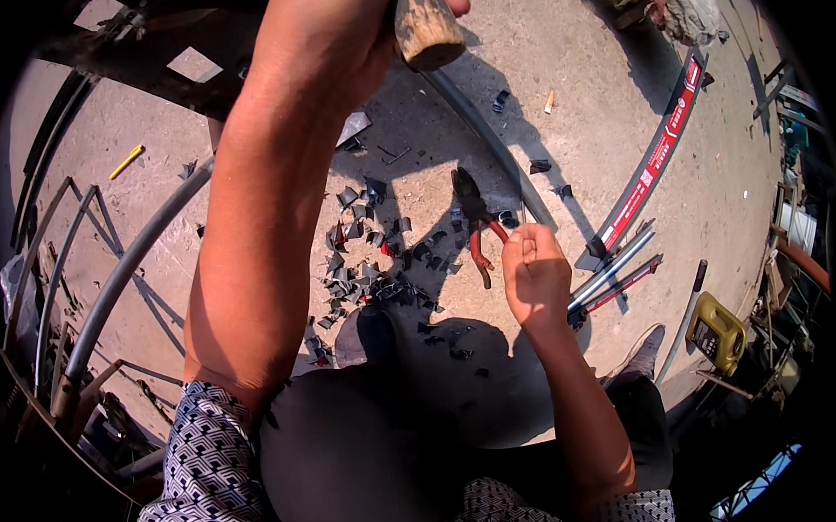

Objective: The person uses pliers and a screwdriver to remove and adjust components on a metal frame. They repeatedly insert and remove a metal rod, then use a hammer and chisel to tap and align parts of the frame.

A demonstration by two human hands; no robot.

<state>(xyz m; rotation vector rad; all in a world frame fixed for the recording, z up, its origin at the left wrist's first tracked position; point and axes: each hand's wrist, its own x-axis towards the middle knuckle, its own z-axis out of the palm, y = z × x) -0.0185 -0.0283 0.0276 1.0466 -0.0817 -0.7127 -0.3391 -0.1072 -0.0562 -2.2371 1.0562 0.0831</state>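
My left arm reaches up to the top edge, where my left hand (333, 22) is closed round a thick, worn wooden handle (429, 27). The rest of that tool is out of view. Lower and to the right, my right hand (537, 274) is closed, thumb against fingers, with a thin rod (524, 210) showing above them. Pliers with red handles (477, 244) are just left of its fingers; whether one handle touches them I cannot tell. A long grey tube (482, 128) runs along the ground behind the pliers.
Several dark cut scraps (358, 278) litter the ground by my shoe. To the right are a red printed strip (652, 162), metal profiles (619, 266) and a yellow-brown jug (717, 332). A bent-pipe frame (111, 284) stands left, near a yellow pen (126, 162).
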